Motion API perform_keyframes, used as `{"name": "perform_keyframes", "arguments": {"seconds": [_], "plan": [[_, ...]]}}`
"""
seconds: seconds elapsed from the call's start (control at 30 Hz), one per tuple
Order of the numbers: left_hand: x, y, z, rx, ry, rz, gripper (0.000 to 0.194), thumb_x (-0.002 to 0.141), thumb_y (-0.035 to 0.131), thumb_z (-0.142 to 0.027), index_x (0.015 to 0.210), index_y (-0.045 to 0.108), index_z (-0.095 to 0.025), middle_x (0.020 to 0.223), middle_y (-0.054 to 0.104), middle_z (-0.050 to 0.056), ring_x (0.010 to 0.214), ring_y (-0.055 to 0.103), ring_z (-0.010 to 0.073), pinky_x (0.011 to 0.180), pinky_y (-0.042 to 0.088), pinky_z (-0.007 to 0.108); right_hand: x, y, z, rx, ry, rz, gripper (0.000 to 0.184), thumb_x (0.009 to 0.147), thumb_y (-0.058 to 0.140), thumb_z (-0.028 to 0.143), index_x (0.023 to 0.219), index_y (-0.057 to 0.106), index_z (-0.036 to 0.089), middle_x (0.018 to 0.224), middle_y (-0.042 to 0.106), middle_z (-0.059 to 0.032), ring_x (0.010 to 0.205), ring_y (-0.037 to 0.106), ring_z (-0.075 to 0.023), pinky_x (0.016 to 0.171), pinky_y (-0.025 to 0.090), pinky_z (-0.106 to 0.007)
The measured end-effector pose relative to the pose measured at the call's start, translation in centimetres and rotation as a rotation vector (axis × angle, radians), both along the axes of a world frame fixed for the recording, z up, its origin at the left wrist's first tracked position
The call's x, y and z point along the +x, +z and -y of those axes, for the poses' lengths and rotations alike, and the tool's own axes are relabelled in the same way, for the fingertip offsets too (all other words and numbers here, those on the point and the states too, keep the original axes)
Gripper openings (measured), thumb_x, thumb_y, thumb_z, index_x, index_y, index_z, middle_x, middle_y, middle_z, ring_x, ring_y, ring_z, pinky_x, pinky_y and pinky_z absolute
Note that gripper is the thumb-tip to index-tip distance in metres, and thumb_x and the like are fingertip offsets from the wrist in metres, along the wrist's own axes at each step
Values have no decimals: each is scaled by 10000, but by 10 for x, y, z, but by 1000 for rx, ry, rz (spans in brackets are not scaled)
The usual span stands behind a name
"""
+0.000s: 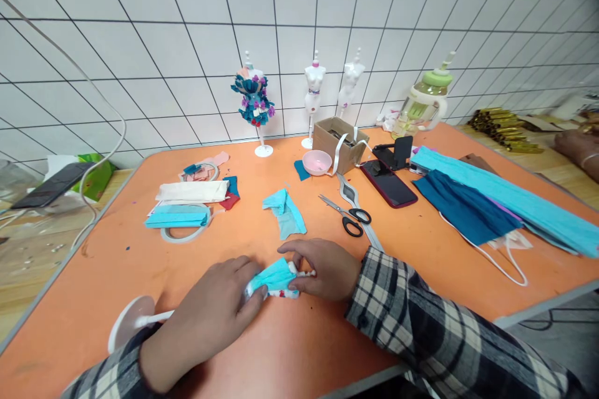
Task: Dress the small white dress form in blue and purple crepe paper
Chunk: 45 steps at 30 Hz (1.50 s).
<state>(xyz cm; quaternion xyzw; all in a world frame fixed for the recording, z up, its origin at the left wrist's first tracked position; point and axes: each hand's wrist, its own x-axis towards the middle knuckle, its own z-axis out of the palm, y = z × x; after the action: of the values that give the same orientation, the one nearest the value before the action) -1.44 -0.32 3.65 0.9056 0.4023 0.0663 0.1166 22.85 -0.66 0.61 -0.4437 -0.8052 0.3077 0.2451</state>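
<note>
A small white dress form [289, 293] lies on its side between my hands, a piece of light blue fabric [276, 275] draped over its torso. Its round white base [126, 324] sticks out past my left wrist. My left hand [219, 299] is wrapped around the lower torso, thumb on the fabric. With thumb and fingers my right hand [322, 268] grips the neck end, at the edge of the blue fabric. Just beyond lies a loose light blue fabric scrap [284, 213]. Black-handled scissors [349, 217] rest beyond my right hand.
At the back stand a decorated dress form [255, 103], two bare dress forms [314, 84], a pink bowl [317, 163], a cardboard box [344, 149] and a bottle [423, 103]. Fabric [468, 206] and a phone [389, 183] lie right, folded cloths [178, 216] left. Another person's hand [578, 153] shows far right.
</note>
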Motion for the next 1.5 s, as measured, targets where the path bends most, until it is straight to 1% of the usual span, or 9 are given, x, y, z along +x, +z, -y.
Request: {"name": "perform_keyframes", "arguments": {"seconds": [0.2,0.33,0.5,0.63,0.83,0.97,1.07,1.2,1.5], "plan": [[-10,3,-8,146,4,156,177,957,504,-350,1094,559,-252,911,726,16,780,703,206,665,513,312,-5,11,9,568,-91,-44,221,927,658,290,1121,571,231,1047,730,-55,896,666,-197,756,482,-331],[-18,1,-14,388,-8,270,286,948,543,-309,1225,520,-239,1138,714,90,1030,682,265,884,516,395,-2,19,16,750,-126,-264,369,900,661,269,1229,496,242,1109,698,-74,1010,655,-213,827,498,-362],[-25,0,-18,443,-1,406,318,929,560,-216,1244,528,-245,1194,681,109,1132,637,286,946,507,456,-1,19,17,650,-242,-362,489,825,606,146,1289,486,244,1155,658,-86,1063,609,-235,865,503,-399],[-24,-1,-17,455,-24,509,369,894,589,-143,1237,537,-269,1195,686,92,1135,638,268,971,506,466,-2,14,14,422,-191,-436,565,850,575,244,1394,427,218,1210,645,-102,956,603,-219,742,523,-355],[-20,0,-17,432,-56,417,321,886,624,-209,1202,589,-246,1106,747,74,994,714,228,851,566,344,-2,12,13,402,10,-389,528,883,607,390,1365,489,207,1162,686,-101,1013,637,-240,867,526,-395],[-15,1,-17,375,-30,324,217,896,607,-292,1101,651,-234,1023,769,62,919,726,227,799,569,330,-2,15,12,375,-104,-372,497,907,560,419,1351,487,209,1305,610,-129,1180,578,-266,949,494,-427],[-8,0,-14,338,-40,212,188,902,574,-299,1045,675,-229,987,764,60,881,717,230,766,560,343,-5,17,12,366,-176,-372,423,837,645,455,1171,557,211,1189,629,-122,1139,578,-277,949,484,-433],[-1,-4,-7,373,-57,153,190,909,575,-287,1064,659,-214,1009,754,63,892,704,242,767,548,370,-11,14,14,339,-206,-334,485,690,794,349,1085,541,225,1118,634,-90,1076,588,-270,947,478,-425],[-2,-7,-3,514,-111,143,212,911,574,-237,1099,671,-220,1045,764,66,941,688,244,818,528,371,-16,-5,7,-19,-276,-396,285,693,627,120,939,524,220,969,592,-26,803,581,-158,691,499,-288]]}}
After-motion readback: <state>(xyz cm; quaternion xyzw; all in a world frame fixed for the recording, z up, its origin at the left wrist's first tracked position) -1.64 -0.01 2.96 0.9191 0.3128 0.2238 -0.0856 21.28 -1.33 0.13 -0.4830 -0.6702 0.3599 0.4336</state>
